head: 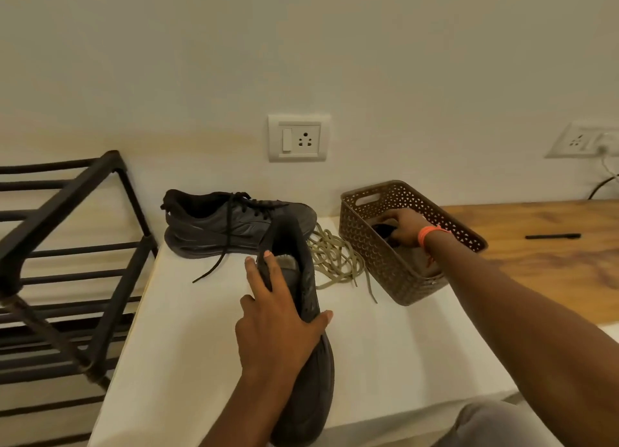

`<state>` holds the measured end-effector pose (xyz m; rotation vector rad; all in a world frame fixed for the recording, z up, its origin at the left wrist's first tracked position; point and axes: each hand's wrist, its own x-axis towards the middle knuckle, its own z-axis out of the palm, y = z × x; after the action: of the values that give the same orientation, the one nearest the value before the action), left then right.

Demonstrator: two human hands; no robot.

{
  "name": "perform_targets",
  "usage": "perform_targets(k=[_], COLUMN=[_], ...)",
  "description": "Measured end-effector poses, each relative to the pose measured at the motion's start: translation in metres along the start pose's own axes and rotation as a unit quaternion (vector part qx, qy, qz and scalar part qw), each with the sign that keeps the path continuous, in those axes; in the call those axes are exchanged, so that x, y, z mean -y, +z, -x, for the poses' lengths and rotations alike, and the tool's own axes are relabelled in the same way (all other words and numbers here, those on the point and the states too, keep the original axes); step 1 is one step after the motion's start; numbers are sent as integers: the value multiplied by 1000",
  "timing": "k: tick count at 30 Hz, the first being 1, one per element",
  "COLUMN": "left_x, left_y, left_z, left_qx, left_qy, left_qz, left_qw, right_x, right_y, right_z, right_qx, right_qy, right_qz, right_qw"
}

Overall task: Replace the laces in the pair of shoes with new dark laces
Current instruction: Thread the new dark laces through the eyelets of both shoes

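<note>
Your left-hand fingers (264,269) are curled over the collar of the near dark shoe (301,329), thumb on its right side, so your left hand (278,326) grips it; the shoe lies on the white tabletop (187,329), toe toward you, no lace visible in it. Your right hand (403,227) is down inside the brown perforated basket (378,255) at right, fingers bent around something dark; can't tell what it is or whether it's properly gripped. Orange band (427,235) on that wrist. Far shoe (234,224) sits side-on near the wall, laced with a dark lace (221,249) whose end trails onto the table. Pale old laces (335,262) lie piled between the shoes and basket, touching the basket's base. Black metal rack (67,245) at left; wall socket (298,138) behind; black pen (552,236) on the wooden surface (536,262) far right.
</note>
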<state>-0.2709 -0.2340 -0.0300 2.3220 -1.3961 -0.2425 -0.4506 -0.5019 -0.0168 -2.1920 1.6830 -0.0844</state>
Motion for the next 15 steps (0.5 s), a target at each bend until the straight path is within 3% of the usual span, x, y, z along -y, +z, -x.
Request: perform_targets(k=[5,8,11,15], left_x=[16,33,46,40], left_y=[1,-14,-40,-59], left_z=[-1,8,20,47], left_qx=[7,-31,-104,-141], left_qy=[40,55,40,58], left_qz=[100,168,264,368], left_qw=[994,984,958,917], right_x=[-7,-3,28,77], right_y=[18,-7,-35,-12], right_z=[-7,5,64,181], right_qx=[-24,-150,-279,-176], right_qy=[-7,10,-56,-201], right_qz=[25,-103,-244,-351], right_qw=[999,983,927,897])
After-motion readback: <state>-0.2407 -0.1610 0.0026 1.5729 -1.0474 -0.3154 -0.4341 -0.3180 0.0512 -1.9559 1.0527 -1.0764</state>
